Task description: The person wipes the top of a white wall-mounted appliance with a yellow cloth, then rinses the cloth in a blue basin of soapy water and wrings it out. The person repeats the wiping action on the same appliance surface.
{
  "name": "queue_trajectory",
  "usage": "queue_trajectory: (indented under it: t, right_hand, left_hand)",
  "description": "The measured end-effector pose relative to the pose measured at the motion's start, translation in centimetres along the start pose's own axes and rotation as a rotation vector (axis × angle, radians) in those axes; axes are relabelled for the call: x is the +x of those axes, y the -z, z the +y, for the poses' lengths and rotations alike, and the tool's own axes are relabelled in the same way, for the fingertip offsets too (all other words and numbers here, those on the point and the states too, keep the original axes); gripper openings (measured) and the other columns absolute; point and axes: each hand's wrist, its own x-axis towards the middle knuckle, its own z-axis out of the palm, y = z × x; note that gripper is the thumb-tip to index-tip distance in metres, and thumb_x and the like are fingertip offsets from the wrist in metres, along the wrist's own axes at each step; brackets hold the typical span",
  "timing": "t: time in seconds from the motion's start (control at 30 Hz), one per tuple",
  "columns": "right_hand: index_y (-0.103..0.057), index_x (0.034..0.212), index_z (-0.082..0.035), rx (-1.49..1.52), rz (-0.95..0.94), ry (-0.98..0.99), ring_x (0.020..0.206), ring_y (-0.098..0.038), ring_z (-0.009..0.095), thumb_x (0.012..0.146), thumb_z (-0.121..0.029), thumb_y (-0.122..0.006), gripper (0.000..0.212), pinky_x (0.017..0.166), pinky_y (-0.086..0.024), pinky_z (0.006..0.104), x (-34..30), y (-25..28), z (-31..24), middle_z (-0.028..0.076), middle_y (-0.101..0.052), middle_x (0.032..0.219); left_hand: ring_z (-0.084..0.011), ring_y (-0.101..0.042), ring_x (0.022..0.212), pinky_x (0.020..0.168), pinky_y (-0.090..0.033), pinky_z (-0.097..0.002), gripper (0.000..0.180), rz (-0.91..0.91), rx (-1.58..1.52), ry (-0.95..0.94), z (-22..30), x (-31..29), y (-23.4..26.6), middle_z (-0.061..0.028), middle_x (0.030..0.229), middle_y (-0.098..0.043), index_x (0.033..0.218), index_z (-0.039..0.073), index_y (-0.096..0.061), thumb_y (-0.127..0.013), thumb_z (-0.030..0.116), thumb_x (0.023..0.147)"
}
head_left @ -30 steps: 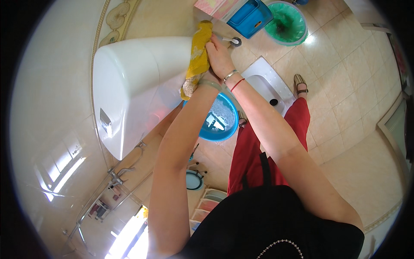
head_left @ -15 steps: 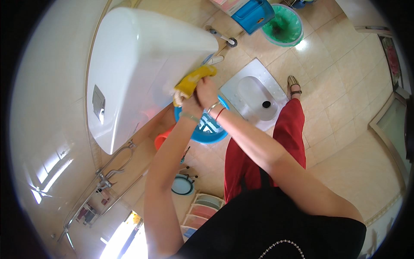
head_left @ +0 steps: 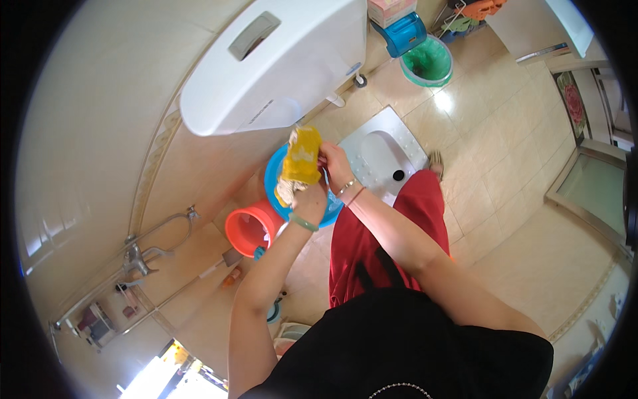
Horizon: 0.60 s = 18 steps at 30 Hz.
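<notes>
From the head camera, both hands meet at chest height over the floor, holding a yellow cloth [head_left: 301,159] between them. The left hand [head_left: 307,199] is closed around the cloth's lower, paler end, a green band on its wrist. The right hand [head_left: 334,164] pinches the cloth's right edge with curled fingers, bracelets on its wrist. The cloth hangs just below a white wall-mounted tank [head_left: 272,63] and directly above a blue basin [head_left: 329,209] on the tiled floor; what the basin holds is hidden by the hands and cloth. Touching the basin's left side stands an orange bucket [head_left: 249,229], its inside not clear. To the right lies a white squat toilet pan [head_left: 382,153]. Further up sit a green bin [head_left: 427,61] lined with a bag and a blue box [head_left: 399,33].
</notes>
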Motion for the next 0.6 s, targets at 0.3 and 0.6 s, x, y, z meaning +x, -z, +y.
queue_trajectory:
  t: [0.3, 0.6]
  right_hand:
    - [-0.068, 0.096, -0.005, -0.195, 0.068, -0.131, 0.084, -0.059, 0.011, 0.09, -0.014, -0.055, 0.017, 0.077, -0.045, 0.0255, -11.4, 6.6, -0.3, 0.002, -0.066, 0.093]
    - [-0.065, 0.099, 0.001, -0.224, 0.004, 0.282, 0.084, -0.055, 0.008, 0.093, -0.016, -0.058, 0.02, 0.075, -0.044, 0.0223, -14.9, 6.3, -7.8, 0.0, -0.064, 0.092]
  left_hand:
    - [-0.0289, -0.065, 0.101, 0.077, -0.055, -0.0401, 0.039, 0.006, -0.072, -0.152, 6.8, -10.4, -0.1, -0.0179, 0.122, -0.058, 0.127, 0.007, -0.058, -0.057, 0.023, 0.092]
    - [-0.0303, -0.049, 0.127, 0.098, -0.046, -0.0407, 0.043, 0.377, 0.063, -0.371, 12.0, -8.8, 5.3, -0.0174, 0.132, -0.054, 0.126, 0.005, -0.06, -0.058, 0.016, 0.085]
